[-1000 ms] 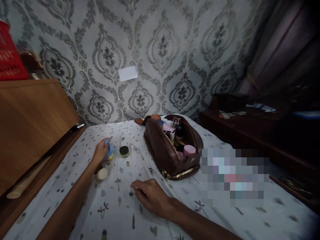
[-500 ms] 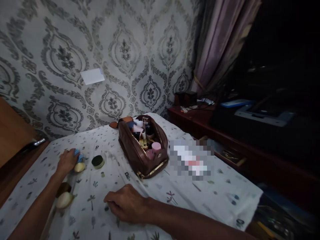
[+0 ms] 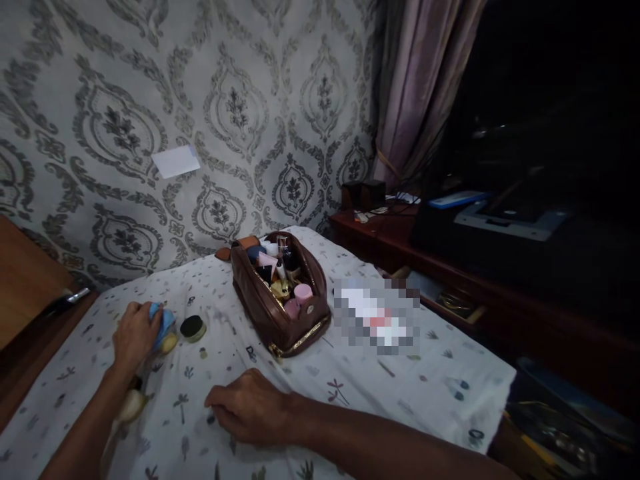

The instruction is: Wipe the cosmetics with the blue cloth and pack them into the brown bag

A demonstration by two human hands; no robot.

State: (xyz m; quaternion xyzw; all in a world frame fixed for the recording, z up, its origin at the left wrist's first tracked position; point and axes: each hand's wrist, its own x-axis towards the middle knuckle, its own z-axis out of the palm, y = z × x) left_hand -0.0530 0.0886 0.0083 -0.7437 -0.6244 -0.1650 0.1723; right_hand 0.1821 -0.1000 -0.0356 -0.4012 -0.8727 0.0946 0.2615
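Note:
My left hand (image 3: 136, 333) is closed on a crumpled light-blue cloth-like thing (image 3: 163, 325) at the left of the patterned sheet (image 3: 175, 360). Right below it sits a small pale-yellow round thing (image 3: 169, 344). A round jar with a dark lid (image 3: 193, 329) stands to the right of that hand. Partly behind my left forearm lies a larger pale round thing (image 3: 132, 405). My right hand (image 3: 250, 408) rests on the sheet with curled fingers, and nothing shows in it. Beyond it is an unzipped brown leather cosmetic bag (image 3: 260, 313) full of bottles, tubes and pink-lidded jars.
A blurred-out patch (image 3: 377, 317) covers something right of the bag. A dark red cabinet (image 3: 370, 233) with a partly open drawer (image 3: 450, 300) borders the sheet on the right. Patterned wallpaper (image 3: 235, 113) rises behind. At the left edge stands a brown wooden panel (image 3: 30, 280).
My left hand has shifted slightly, and more of the light-blue thing shows beside its fingers. My right hand stays in place. The whole view has swung a little to the right.

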